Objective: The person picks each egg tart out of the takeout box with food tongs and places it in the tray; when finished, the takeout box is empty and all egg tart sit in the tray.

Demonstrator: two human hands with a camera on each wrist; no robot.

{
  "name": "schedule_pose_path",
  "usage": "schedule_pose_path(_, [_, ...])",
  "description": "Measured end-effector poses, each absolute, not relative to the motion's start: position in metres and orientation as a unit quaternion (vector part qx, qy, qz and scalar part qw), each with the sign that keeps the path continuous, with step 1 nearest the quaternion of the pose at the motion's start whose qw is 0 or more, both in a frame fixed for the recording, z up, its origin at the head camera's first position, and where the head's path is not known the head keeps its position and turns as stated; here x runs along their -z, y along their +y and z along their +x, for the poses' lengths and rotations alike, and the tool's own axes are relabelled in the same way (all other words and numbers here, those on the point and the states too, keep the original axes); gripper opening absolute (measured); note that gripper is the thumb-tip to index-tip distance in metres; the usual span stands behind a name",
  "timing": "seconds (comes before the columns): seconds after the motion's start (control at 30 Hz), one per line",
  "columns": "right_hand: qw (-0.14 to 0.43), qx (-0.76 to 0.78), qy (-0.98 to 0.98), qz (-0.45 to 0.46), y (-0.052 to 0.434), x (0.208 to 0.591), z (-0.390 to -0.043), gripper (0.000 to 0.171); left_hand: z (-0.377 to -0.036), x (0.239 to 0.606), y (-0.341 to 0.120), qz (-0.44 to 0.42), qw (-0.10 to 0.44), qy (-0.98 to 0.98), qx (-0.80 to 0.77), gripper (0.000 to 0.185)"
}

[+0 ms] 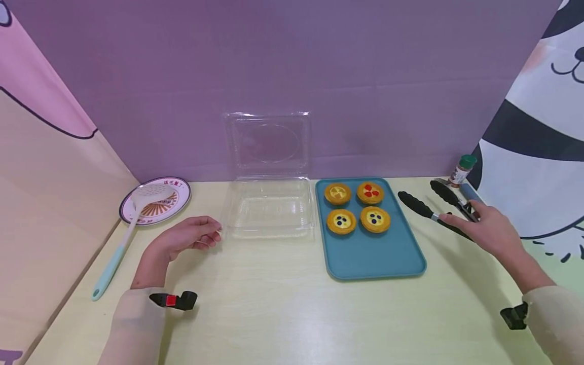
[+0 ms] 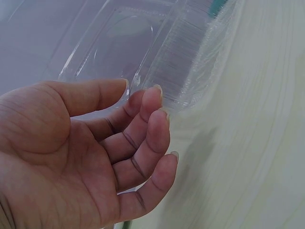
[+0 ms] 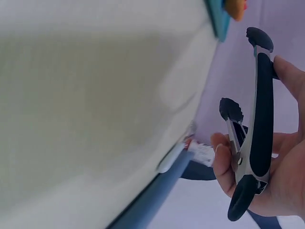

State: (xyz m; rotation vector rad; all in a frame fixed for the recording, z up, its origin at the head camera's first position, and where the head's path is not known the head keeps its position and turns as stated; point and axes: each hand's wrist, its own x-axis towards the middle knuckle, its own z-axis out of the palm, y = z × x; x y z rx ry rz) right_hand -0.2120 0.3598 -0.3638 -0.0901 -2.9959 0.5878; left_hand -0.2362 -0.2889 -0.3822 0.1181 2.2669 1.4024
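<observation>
My right hand (image 1: 490, 230) grips black tongs (image 1: 433, 210) beside the teal tray (image 1: 378, 258). My left hand (image 1: 191, 235), relaxed and holding nothing, apparently just touches the clear container (image 1: 269, 208).

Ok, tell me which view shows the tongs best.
The right wrist view: the tongs fill the frame close up, with the right hand curled round their handle end. The head view shows the tongs whole but small, lying right of the tray. The left wrist view shows none of them, only the left hand by the clear box.
</observation>
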Motion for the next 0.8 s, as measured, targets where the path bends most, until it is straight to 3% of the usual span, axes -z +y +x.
schedule_pose_path(0.37, [-0.020,-0.171,-0.983,-0.057,0.379,0.381,-0.214,0.104,-0.237,0.381,-0.289,0.043,0.236,0.827,-0.508,0.042])
schedule_pose_path(0.8, [-0.027,-0.128,-0.989,-0.067,0.380,0.391,-0.214,0.106,-0.236,0.382,-0.287,0.044,0.235,0.829,-0.505,0.041])
